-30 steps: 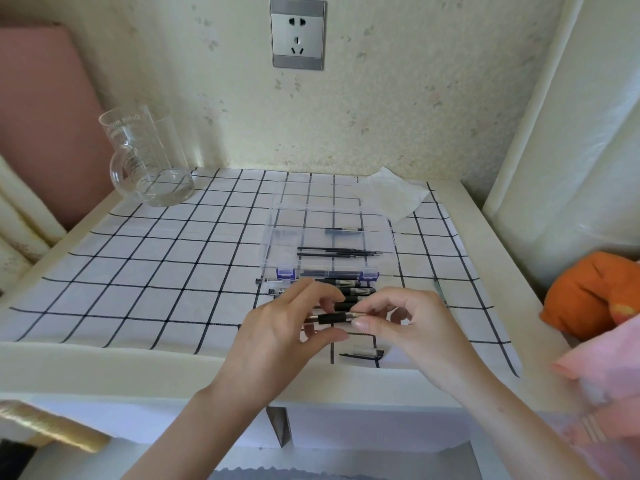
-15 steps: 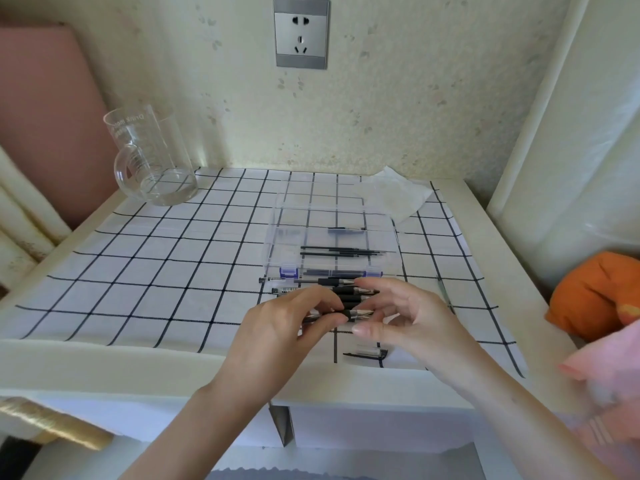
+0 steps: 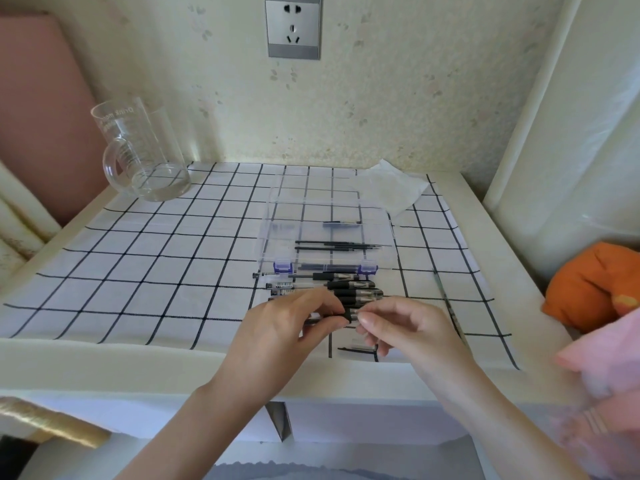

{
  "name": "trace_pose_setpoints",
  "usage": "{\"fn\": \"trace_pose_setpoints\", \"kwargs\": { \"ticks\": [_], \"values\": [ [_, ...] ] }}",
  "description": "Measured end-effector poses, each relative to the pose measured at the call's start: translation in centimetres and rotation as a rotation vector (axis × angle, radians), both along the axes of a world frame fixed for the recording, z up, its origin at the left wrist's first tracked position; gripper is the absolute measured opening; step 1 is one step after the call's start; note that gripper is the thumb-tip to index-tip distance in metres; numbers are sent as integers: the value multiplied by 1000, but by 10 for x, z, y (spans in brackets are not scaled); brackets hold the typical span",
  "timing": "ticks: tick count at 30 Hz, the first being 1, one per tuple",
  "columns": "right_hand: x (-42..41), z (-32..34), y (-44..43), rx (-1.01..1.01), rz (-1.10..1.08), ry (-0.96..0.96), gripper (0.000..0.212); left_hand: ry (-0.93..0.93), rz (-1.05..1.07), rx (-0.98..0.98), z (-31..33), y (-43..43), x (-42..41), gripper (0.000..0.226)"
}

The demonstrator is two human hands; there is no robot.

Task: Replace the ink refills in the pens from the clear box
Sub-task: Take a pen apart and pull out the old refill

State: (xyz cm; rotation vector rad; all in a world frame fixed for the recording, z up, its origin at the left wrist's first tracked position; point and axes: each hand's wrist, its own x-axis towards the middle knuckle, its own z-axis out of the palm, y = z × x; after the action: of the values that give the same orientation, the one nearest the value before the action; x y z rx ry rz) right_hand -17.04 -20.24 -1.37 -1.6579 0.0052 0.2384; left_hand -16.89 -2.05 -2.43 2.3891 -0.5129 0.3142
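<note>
At the front of the table (image 3: pixel 104 351), above the checked cloth (image 3: pixel 138 258): one pen (image 3: pixel 348 315) held crosswise between both hands. Round its black grip part, the left hand (image 3: pixel 277 327), fingers curled over, thumb underneath. On the clear tip end, the right hand (image 3: pixel 408 330), pinching with thumb and forefinger, other fingers loosely bent. State of the tip joint: impossible to tell.

Just behind the hands, side by side on the cloth: a row of pens (image 3: pixel 346 289), black grips toward the right, clear barrels toward the left, nearest ones partly hidden by the knuckles. Close behind that row: the clear box (image 3: pixel 273 216), two purple clasps on its near wall. Inside, toward the near right: a few thin black refills (image 3: pixel 332 245) lying lengthwise. Farther back in the box, one short dark piece, too small to name.

Below the right hand, near the cloth's front edge: a small clear cap (image 3: pixel 356 348) with a black clip. Right of the pens, a thin dark stick flat on the cloth, blurred.

Back left corner: glass mug (image 3: pixel 142 157), upright, handle toward the front left. Behind the box on the right: crumpled tissue (image 3: pixel 391 190). On the wall above: socket (image 3: pixel 293 26). Far right, off the table: orange cushion (image 3: pixel 595 282) and pink fabric (image 3: pixel 609 358).
</note>
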Motion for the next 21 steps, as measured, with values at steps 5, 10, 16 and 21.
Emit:
{"fn": "trace_pose_setpoints", "kwargs": {
  "ticks": [5, 10, 16, 21],
  "values": [
    [3, 4, -3, 25, -5, -38, 8, 49, -52, 9, 2, 1, 1, 26],
    [4, 7, -3, 70, 23, -44, 9, 167, -11, 6, 16, 5, 4, 9],
    [3, 8, 0, 49, 44, -48, 12, 292, -33, -107, 15, 10, 0, 7],
    [4, 7, 0, 13, 75, -61, 15, 229, -5, -112, 7, 11, -1, 22]
  ]
}}
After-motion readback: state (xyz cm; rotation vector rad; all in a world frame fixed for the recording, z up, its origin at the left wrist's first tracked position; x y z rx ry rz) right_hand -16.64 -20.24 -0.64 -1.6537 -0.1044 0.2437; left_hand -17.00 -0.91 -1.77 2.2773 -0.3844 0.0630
